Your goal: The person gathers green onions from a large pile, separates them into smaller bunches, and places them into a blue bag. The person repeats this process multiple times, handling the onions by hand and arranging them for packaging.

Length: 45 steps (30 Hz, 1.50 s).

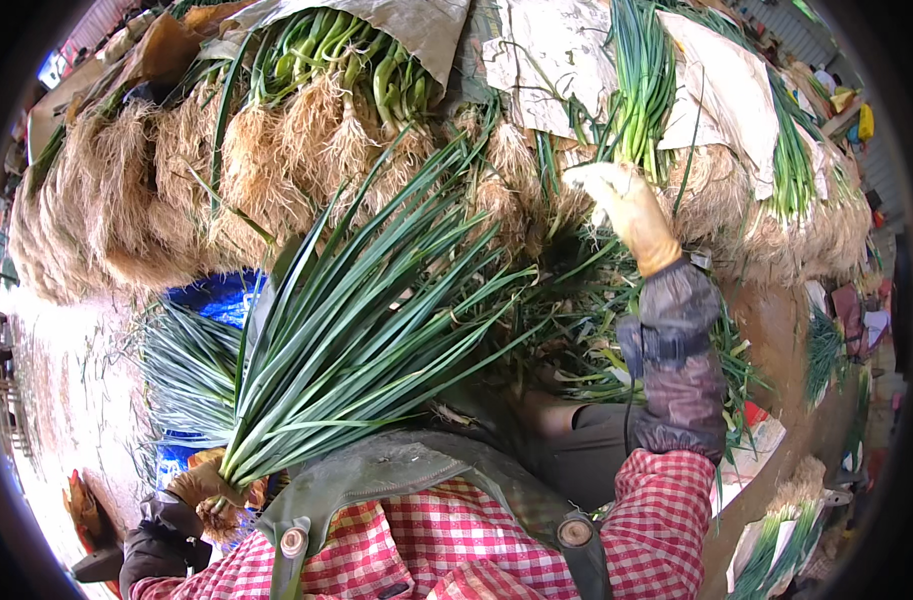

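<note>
Gloved, my left hand (213, 484) is closed around the root end of a bunch of green onions (336, 360) at the lower left, its long leaves fanning up and right across my apron. My right hand (614, 191), in a pale yellow glove, reaches up to the pile, at the white base of some green onions (648, 90) lying there; whether its fingers grip anything is unclear. More onions (329, 45) with thick stalks and tan roots (261, 172) hang over the pile's near edge, partly under brown paper (419, 30).
Another bunch of onion leaves (190, 375) lies on blue plastic sheeting (220, 296) at the left. Loose leaf trimmings (591, 322) cover the ground before my legs. At the lower right, wrapped onion bundles (779, 536) lie on the floor.
</note>
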{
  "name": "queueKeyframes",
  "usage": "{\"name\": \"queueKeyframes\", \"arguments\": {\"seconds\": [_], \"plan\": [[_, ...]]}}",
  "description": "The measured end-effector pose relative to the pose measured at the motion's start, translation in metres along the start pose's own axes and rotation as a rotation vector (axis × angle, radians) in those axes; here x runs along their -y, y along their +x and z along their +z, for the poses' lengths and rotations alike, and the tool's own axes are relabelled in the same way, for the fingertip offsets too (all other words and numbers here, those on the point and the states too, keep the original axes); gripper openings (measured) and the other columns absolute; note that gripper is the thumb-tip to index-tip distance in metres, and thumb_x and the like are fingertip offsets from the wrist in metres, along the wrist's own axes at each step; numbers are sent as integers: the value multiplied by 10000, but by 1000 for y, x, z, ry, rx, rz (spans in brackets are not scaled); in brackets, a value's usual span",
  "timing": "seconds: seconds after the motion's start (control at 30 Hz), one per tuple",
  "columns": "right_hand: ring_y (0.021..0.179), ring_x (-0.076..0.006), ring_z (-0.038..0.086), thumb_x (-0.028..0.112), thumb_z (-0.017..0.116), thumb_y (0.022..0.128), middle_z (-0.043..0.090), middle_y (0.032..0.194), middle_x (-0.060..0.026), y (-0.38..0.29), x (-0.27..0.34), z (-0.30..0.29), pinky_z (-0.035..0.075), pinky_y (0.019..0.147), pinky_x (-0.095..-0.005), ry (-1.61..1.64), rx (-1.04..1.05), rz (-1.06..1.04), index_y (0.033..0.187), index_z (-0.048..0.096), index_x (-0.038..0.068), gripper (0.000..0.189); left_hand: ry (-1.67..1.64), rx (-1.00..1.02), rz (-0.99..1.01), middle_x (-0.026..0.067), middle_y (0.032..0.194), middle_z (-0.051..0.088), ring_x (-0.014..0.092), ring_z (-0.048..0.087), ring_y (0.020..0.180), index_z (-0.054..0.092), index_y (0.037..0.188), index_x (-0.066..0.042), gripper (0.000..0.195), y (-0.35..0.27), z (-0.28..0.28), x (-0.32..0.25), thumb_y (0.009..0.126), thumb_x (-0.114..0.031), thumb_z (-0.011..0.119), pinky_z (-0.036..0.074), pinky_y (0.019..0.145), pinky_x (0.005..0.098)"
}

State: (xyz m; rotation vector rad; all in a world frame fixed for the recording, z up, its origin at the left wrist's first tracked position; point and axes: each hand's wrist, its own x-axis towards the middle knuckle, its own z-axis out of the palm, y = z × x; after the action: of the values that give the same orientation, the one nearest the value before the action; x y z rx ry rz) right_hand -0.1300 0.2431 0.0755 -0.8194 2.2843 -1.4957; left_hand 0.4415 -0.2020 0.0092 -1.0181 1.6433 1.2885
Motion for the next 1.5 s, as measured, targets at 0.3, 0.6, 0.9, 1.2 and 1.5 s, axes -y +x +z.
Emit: {"name": "queueKeyframes", "arguments": {"seconds": [0.3, 0.6, 0.9, 1.2, 1.5], "plan": [[713, -166, 613, 85, 537, 884, 673, 932, -60, -67, -40, 109, 503, 641, -289, -370, 118, -223, 999, 620, 42, 149, 60, -15, 5, 12, 856, 669, 144, 604, 807, 646, 1002, -73, 537, -6, 1, -19, 514, 78, 810, 510, 728, 331], [562, -26, 465, 168, 545, 918, 613, 749, 10, -59, -16, 44, 376, 490, -170, 342, -227, 23, 932, 661, 64, 157, 52, -22, 11, 12, 856, 668, 146, 604, 802, 644, 1005, -74, 526, -11, 6, -12, 527, 75, 804, 511, 722, 333], [728, -296, 635, 372, 594, 827, 656, 781, -99, -53, 20, 153, 502, 650, -380, -358, 388, -250, 863, 667, 109, 275, 49, -12, 20, 13, 856, 667, 149, 605, 797, 642, 1008, -75, 515, -10, 9, -6, 539, 72, 798, 512, 715, 335], [715, -182, 612, 105, 563, 879, 654, 828, -68, -46, -24, 82, 480, 614, -287, 218, -224, 84, 869, 646, 36, 109, 40, 3, 25, 14, 856, 666, 151, 605, 792, 640, 1011, -76, 505, -8, 14, -1, 552, 69, 791, 513, 709, 337], [890, -215, 623, 105, 544, 888, 585, 1195, -131, -83, -49, 64, 506, 763, -338, 472, 158, 146, 1166, 568, 15, 293, 70, 16, 9, 14, 856, 665, 153, 606, 787, 638, 1014, -77, 494, -2, 20, -11, 564, 67, 785, 514, 702, 339]]}}
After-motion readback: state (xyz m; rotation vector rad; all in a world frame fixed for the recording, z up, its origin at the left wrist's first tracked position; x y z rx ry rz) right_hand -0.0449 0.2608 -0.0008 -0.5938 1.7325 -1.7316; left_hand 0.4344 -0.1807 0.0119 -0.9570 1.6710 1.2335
